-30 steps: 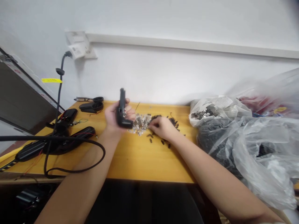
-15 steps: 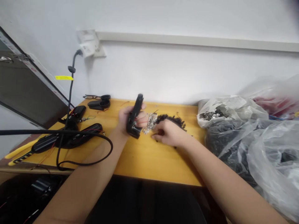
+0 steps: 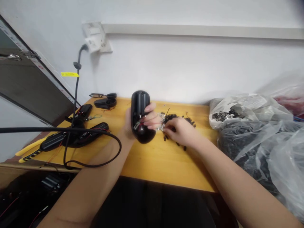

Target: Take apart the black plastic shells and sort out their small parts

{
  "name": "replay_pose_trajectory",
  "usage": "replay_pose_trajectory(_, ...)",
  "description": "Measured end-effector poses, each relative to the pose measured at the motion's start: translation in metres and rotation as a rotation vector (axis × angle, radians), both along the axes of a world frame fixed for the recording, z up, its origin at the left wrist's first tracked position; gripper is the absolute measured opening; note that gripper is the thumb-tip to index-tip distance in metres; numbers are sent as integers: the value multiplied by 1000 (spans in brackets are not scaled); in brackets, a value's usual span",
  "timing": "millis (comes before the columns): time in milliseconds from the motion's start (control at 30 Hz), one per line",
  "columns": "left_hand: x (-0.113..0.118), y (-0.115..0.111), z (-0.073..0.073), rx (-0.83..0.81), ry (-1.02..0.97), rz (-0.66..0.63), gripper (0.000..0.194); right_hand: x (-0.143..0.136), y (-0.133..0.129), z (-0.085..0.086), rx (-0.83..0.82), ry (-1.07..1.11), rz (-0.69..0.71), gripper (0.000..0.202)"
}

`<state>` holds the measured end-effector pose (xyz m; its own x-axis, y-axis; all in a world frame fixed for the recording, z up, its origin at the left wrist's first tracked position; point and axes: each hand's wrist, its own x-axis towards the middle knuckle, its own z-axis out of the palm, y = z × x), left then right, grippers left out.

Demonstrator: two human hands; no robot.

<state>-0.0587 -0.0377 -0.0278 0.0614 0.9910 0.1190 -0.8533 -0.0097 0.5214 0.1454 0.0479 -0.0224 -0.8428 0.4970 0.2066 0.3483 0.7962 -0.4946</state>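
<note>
My left hand (image 3: 152,117) is wrapped round a glossy black housing (image 3: 140,106), held upright above the table with its open inner side towards me; a small metal part and thin red wires show inside. My right hand (image 3: 179,130) is closed in a pinch at a pile of small clear or silvery pieces (image 3: 161,117); what its fingertips hold is too small to make out. Many small black pieces (image 3: 172,117) lie behind and beside that hand, a few of them in front of it.
Black housings with wires (image 3: 95,134) and yellow-handled pliers (image 3: 30,155) lie at the left, crossed by a looping black cable (image 3: 118,144). Glasses (image 3: 97,95) lie at the back left. Plastic bags (image 3: 256,142) fill the right side, one holding metal pieces (image 3: 228,114).
The black housing has been turned in my left hand, so its inside now faces me. My right hand has shifted from the black pieces' front edge towards the silvery pile. The view has moved slightly.
</note>
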Motion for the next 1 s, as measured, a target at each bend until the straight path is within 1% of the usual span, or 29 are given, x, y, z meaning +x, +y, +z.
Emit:
replay_pose_trajectory(33,3,0,2,-5,-1,0,45,2,-2,3,26,90,-39,18)
replay_pose_trajectory(67,5,0,5,-12,1,-4,47,3,-5,6,80,231,-83,18)
replay_pose_trajectory(133,10,0,10,-33,16,-50,50,6,-14,14,251,580,-143,15)
replay_pose_trajectory(167,13,1,13,-53,34,-93,51,7,-20,17,333,723,-143,12)
replay_pose_trajectory(200,15,1,15,-76,56,-136,52,8,-26,20,384,809,-121,9)
replay_pose_trajectory(233,17,1,16,-94,78,-167,55,7,-31,22,396,838,-87,7)
replay_pose_trajectory(267,19,2,17,-109,100,-181,59,7,-36,22,372,817,-52,6)
replay_pose_trajectory(333,24,3,16,-126,136,-169,68,3,-45,20,284,714,-19,10)
replay_pose_trajectory(433,31,5,14,-161,173,-126,81,-3,-51,13,202,561,-36,17)
replay_pose_trajectory(533,34,5,12,-224,179,-102,91,-5,-50,9,157,506,-56,15)
replay_pose_trajectory(600,35,4,12,-244,182,-82,89,-5,-50,9,125,494,-70,12)
replay_pose_trajectory(733,35,6,12,-247,180,-8,76,-4,-53,9,64,480,-111,15)
replay_pose_trajectory(833,36,8,12,-257,143,28,67,-5,-54,6,63,496,-90,11)
replay_pose_trajectory(933,35,10,10,-229,131,-4,61,-7,-53,3,65,511,-88,9)
replay_pose_trajectory(1000,35,11,8,-205,142,-28,58,-8,-52,2,28,514,-100,9)
